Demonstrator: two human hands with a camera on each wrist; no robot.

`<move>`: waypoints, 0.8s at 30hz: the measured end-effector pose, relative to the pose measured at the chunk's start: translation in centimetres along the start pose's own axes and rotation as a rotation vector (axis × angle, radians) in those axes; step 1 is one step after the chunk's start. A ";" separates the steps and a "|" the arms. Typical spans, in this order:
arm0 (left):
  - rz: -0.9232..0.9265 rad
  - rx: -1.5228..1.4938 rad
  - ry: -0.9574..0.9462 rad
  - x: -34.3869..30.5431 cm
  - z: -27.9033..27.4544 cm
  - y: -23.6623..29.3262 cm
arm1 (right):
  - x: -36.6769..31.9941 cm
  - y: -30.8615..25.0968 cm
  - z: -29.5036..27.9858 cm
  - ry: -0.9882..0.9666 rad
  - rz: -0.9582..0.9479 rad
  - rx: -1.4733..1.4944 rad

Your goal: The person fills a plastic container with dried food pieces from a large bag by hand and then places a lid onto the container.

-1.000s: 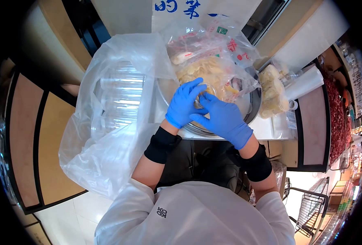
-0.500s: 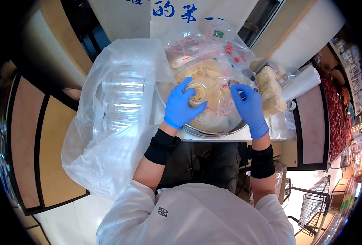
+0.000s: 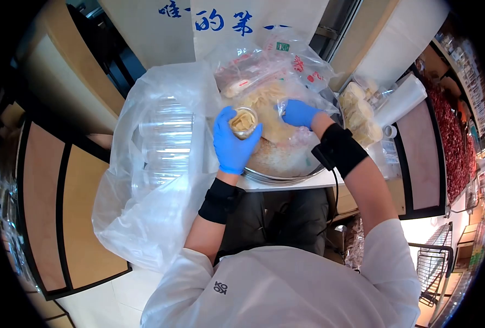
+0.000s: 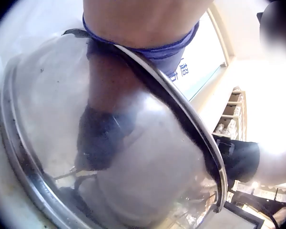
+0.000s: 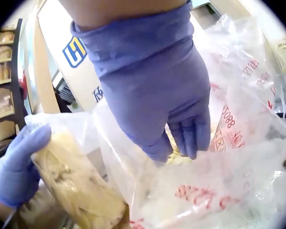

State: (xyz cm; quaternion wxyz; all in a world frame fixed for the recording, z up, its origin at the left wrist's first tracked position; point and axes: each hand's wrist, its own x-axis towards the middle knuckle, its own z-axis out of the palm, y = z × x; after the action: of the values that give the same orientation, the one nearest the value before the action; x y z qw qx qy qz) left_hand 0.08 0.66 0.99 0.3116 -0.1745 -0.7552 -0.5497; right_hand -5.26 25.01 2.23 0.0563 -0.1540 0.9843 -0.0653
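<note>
In the head view the gloved left hand (image 3: 233, 143) grips a clear round jar (image 3: 243, 122) filled with pale yellow slices. The right wrist view shows that hand (image 5: 20, 167) wrapped round the jar's side (image 5: 78, 183). Above the wide metal bowl (image 3: 286, 179), the gloved right hand (image 3: 300, 113) reaches into an opened clear bag with red print (image 5: 200, 193). Its fingers (image 5: 189, 136) point down, fairly straight, at yellow slices (image 3: 267, 98) in the bag; some fingertips are partly hidden. The left wrist view has the bowl's shiny side (image 4: 148, 167) and the left glove's cuff.
Left of the bowl, a large translucent bag (image 3: 127, 218) holds rows of stacked clear containers (image 3: 168, 139). On the right stand several filled jars (image 3: 360, 115), a white roll (image 3: 403, 98) and a small white ring (image 3: 390, 131). A wire cart (image 3: 433, 268) is at the lower right.
The hands have parted from together over the jar. The left hand has shifted left with the jar; the right hand moved out to the right, then back left into the bag.
</note>
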 end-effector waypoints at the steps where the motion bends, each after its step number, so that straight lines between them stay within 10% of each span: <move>1: -0.080 0.004 0.030 0.0 0.0 0.0 | 0.0 -1.3 -0.8 -0.029 -0.012 0.069; 6: -0.046 0.023 0.067 0.0 0.2 -0.5 | 1.3 -2.4 0.6 0.099 -0.016 0.091; 15: -0.017 0.049 0.048 -0.1 0.0 -0.5 | 4.2 -2.2 2.0 -0.253 0.119 0.170; 24: 0.025 0.024 0.029 0.0 0.0 -0.6 | 3.0 -0.8 3.3 0.096 -0.121 0.057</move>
State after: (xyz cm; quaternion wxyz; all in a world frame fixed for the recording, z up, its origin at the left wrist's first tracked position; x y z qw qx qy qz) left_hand -0.26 0.44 0.58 0.3314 -0.1722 -0.7549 -0.5391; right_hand -7.41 23.01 -1.14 0.0094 -0.2083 0.9725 -0.1039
